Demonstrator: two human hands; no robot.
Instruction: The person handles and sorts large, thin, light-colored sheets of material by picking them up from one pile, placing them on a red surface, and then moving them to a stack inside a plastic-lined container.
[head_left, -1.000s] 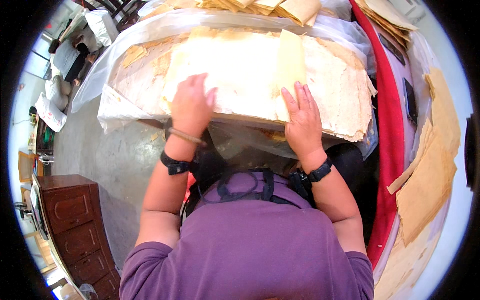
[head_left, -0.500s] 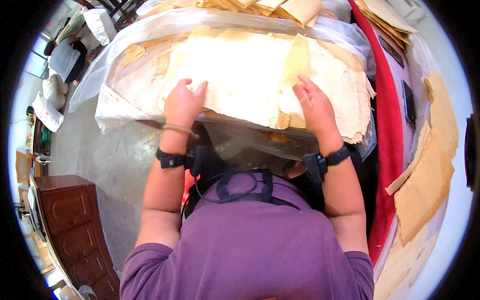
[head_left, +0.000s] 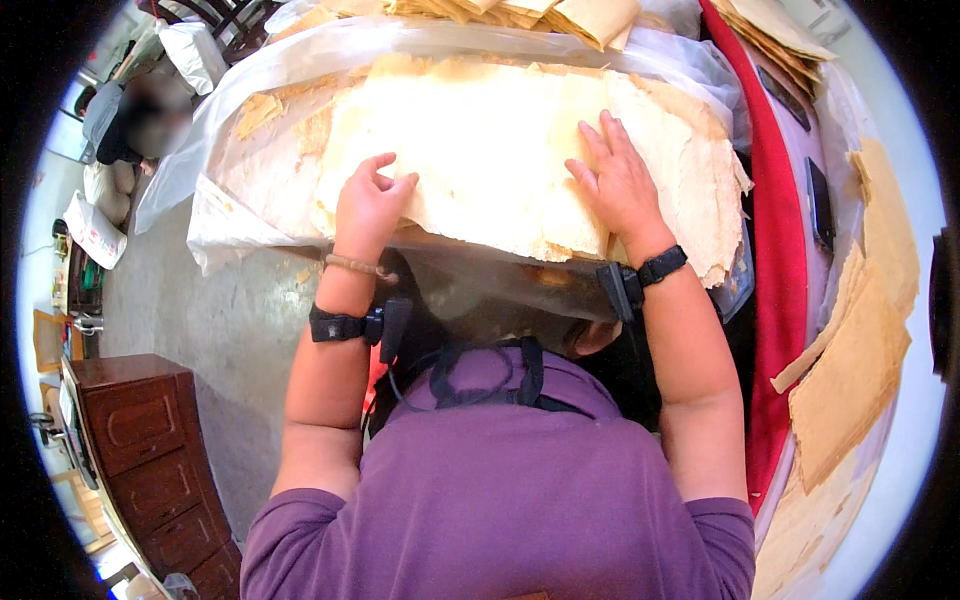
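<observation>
A large, thin, pale-yellow sheet (head_left: pixel 470 150) with ragged edges lies spread over a stack of similar sheets in front of me. My left hand (head_left: pixel 372 205) is at the sheet's near left part, thumb and forefinger apart, its other fingers partly hidden; I see nothing held in it. Flat against the sheet's right part, my right hand (head_left: pixel 620 185) has its fingers spread and grips nothing. More ragged sheets (head_left: pixel 690 180) show to the right of that hand. Bright glare washes out much of the surface.
Clear plastic (head_left: pixel 185 150) wraps the stack. Folded brown sheets (head_left: pixel 590 20) lie beyond it. A red cloth strip (head_left: pixel 775 250) runs along the right, beside a phone (head_left: pixel 820 205) and loose brown sheets (head_left: pixel 850 375). Wooden drawers (head_left: pixel 145 425) stand lower left; another person (head_left: pixel 130 115) bends at far left.
My right hand has moved up and flattened onto the sheet with fingers spread. The narrow raised flap there now lies flat. My left hand has shifted only slightly. The other person has moved.
</observation>
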